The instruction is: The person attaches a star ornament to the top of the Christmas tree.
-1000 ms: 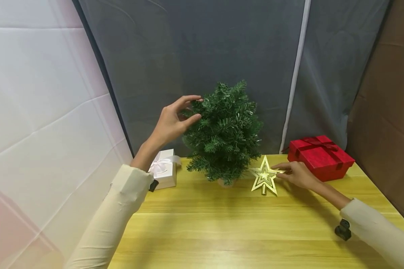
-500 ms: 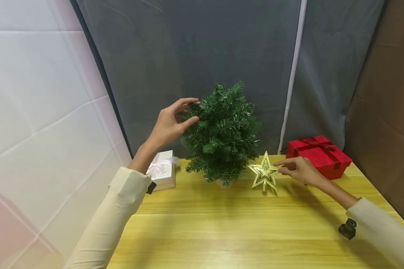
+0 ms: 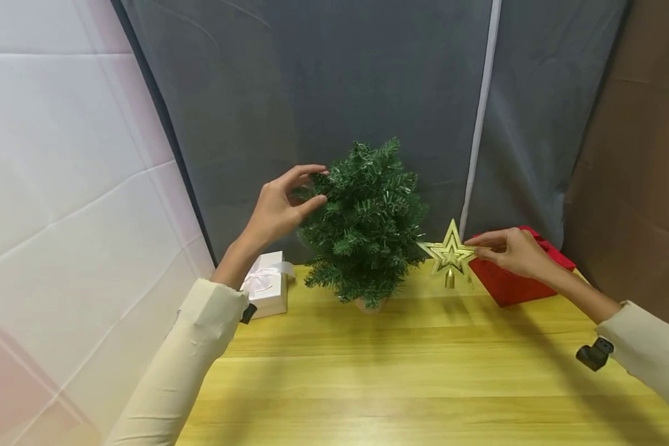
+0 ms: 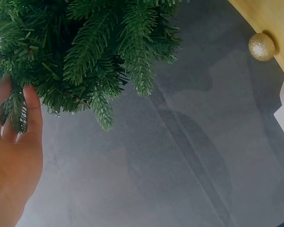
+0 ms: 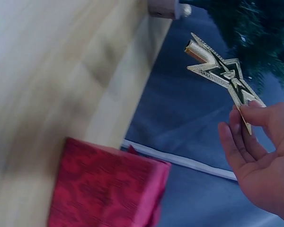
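Note:
A small green artificial tree (image 3: 368, 223) stands at the back of the yellow wooden table (image 3: 401, 371). My left hand (image 3: 281, 204) holds a branch at the tree's upper left between thumb and fingers; in the left wrist view the fingers (image 4: 31, 111) lie among the needles (image 4: 85, 52). My right hand (image 3: 513, 251) pinches one point of a gold star topper (image 3: 450, 254) and holds it in the air to the right of the tree, above the table. The star (image 5: 225, 75) and the pinching fingers (image 5: 251, 118) also show in the right wrist view.
A red gift box (image 3: 513, 282) sits behind the right hand at the back right. A white gift box with a ribbon (image 3: 267, 288) stands left of the tree. A small gold ball (image 4: 261, 46) lies at the table's back edge. Grey and white fabric walls close in the table.
My right hand has taken the gold star off the table and lifted it up and to the right. The left hand has stayed on the tree's branch.

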Motion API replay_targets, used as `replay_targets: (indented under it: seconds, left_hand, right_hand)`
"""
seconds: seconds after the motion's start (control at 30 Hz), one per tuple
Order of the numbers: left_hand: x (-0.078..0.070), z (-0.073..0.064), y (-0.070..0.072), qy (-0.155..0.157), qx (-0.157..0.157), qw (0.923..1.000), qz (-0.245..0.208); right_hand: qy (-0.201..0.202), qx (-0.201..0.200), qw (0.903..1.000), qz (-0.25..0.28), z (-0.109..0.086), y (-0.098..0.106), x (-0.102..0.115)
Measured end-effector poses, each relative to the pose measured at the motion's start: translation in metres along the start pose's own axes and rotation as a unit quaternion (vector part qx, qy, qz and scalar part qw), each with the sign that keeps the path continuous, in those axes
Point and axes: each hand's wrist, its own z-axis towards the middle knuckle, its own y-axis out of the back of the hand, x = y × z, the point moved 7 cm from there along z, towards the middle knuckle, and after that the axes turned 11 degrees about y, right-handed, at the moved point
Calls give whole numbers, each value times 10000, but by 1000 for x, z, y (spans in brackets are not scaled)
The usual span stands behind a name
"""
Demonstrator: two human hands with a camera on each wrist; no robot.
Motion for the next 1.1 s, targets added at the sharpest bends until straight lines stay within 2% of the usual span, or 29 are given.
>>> replay_targets:
  seconds: [0.17, 0.33, 0.6, 1.1]
  left_hand:
    - [0, -1, 0, 33, -25, 9999, 95]
    - [1, -2, -1, 29, -2, 9999, 108]
    - [2, -1, 0, 23, 22, 10000, 16]
    - [4, 0, -1, 29, 29, 10000, -42]
  right_hand:
    - [-215, -109, 9989, -400, 10, 27, 6]
    - [-499, -213, 9974, -466, 21, 53, 15]
    - [-363, -516, 9956, -697, 41, 88, 37]
    - [-87, -978, 9921, -779, 73, 130, 72]
